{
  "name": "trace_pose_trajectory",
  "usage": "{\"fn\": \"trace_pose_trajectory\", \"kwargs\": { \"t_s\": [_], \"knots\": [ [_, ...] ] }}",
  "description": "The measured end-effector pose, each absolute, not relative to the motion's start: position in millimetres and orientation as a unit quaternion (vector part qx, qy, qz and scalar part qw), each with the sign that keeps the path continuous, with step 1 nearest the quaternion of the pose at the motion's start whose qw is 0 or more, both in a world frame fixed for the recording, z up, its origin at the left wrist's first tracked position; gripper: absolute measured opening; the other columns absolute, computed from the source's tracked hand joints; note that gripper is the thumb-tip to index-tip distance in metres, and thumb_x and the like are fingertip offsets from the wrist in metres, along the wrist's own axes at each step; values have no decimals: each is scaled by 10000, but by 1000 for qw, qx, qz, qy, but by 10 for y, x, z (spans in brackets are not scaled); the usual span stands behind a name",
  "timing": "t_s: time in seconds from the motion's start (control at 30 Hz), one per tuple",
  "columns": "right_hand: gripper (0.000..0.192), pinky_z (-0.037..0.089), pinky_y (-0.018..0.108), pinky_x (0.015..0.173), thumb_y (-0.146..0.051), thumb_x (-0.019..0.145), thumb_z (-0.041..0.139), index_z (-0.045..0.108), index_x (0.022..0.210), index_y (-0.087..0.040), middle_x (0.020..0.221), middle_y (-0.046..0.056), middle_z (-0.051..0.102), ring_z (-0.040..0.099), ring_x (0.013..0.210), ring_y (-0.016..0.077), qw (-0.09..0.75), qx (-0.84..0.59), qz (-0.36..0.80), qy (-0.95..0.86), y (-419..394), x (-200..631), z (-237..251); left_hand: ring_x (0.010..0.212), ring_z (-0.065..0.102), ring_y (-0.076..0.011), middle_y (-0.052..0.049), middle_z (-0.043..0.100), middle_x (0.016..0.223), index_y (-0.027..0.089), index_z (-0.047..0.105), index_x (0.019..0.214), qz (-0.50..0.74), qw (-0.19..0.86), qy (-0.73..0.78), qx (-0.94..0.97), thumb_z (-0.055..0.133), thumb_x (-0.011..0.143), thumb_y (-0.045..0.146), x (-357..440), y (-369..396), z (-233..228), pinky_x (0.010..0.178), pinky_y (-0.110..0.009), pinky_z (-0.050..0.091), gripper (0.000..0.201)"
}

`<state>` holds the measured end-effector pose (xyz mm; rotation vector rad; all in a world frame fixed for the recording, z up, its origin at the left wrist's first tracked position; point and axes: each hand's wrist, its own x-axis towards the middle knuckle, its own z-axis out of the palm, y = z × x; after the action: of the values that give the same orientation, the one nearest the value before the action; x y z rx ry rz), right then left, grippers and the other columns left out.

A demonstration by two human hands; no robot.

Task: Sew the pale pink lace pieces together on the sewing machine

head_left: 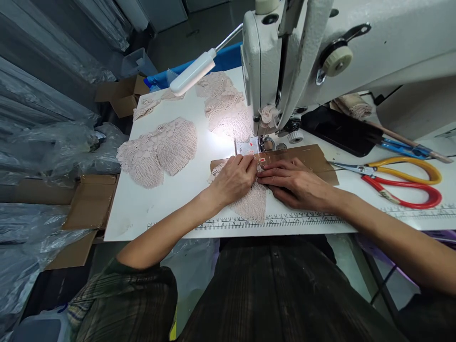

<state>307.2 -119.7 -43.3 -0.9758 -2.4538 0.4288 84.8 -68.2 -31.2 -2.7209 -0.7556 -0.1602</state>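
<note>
Head view, left hand (235,179) seemingly pinching partly hidden lace (254,204), right hand (297,184) flattened, hold unclear

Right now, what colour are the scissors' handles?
Yellow upper handle, red lower handle, in the head view.

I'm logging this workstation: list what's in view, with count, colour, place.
table: 1, white, centre
sewing machine: 1, white, upper right
lamp: 1, white, above table
fabric flower: 1, pale pink, on machine
worked lace: 1, pale pink, beneath hands
other lace: several, pale pink, left of machine
flat sheet: 1, brown, by needle
scissors: 1, yellow and red handles, right
flat object: 1, black, behind scissors
slim tool: 1, blue, behind scissors
stick: 1, brown, beside tool
measuring scale: 1, black markings, near edge
cardboard boxes: at least 2, brown, left
plastic sheeting: count unclear, clear, left
shirt: 1, dark, bottom
left hand: 1, bare, on lace
right hand: 1, bare, beside left
</note>
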Motion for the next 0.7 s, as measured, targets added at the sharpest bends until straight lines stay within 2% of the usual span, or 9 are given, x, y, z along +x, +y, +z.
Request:
{"fn": "trace_pose_trajectory", "kwargs": {
  "t_s": [0.1, 0.23, 0.3, 0.37, 0.43, 0.53, 0.7],
  "knots": [
    [372, 449, 501, 951, -196, 963, 476, 718, 1245, -200, 1255, 111, 733, 602, 1248, 308, 230, -364, 162, -888, -1210, 3070, -439, 1027, 620, -299, -252, 632, 1301, 14, 581, 1258, -53, 117, -273, -954, 404, 1036, 210, 830, -757, -297, 853, -429, 514, 345],
    [360, 475, 494, 987, -247, 958, 486, 734, 1218, -254, 1246, 68, 736, 627, 1216, 280, 254, -360, 222, -870, -1090, 3143, -391, 1075, 596, -331, -248, 604, 1367, 48, 558, 1334, -52, 88, -298, -949, 406, 1032, 261, 836, -757, -306, 893, -475, 467, 400],
    [337, 521, 450, 939, -269, 938, 495, 764, 1141, -282, 1193, 52, 746, 676, 1091, 258, 267, -377, 243, -853, -967, 3205, -358, 1070, 586, -344, -242, 592, 1390, 58, 565, 1344, -51, 72, -295, -951, 407, 1029, 293, 854, -680, -316, 886, -487, 445, 423],
    [313, 544, 428, 830, -266, 905, 502, 785, 1040, -254, 1089, 85, 749, 692, 910, 254, 252, -429, 200, -844, -856, 3256, -345, 1074, 577, -348, -232, 583, 1408, 62, 572, 1345, -46, 58, -278, -958, 401, 1032, 335, 870, -574, -320, 888, -487, 430, 449],
    [304, 538, 425, 774, -265, 891, 508, 784, 1006, -210, 1049, 122, 728, 673, 851, 261, 234, -460, 145, -844, -804, 3279, -362, 1072, 569, -341, -216, 582, 1417, 72, 572, 1349, -43, 49, -264, -962, 393, 1034, 364, 867, -480, -314, 894, -483, 419, 465],
    [315, 524, 434, 849, -259, 917, 512, 782, 1070, -204, 1104, 136, 700, 639, 988, 283, 246, -438, 116, -857, -848, 3273, -422, 1055, 556, -326, -193, 567, 1448, 103, 552, 1372, -52, 36, -254, -965, 397, 1027, 378, 822, -414, -294, 886, -475, 410, 468],
    [327, 456, 490, 948, -264, 977, 518, 769, 1185, -292, 1187, 113, 669, 574, 1097, 290, 231, -390, 127, -882, -980, 3240, -427, 1077, 552, -323, -152, 538, 1507, 147, 531, 1393, -48, 39, -243, -968, 409, 1010, 382, 739, -422, -269, 884, -469, 392, 466]
  ]
}}
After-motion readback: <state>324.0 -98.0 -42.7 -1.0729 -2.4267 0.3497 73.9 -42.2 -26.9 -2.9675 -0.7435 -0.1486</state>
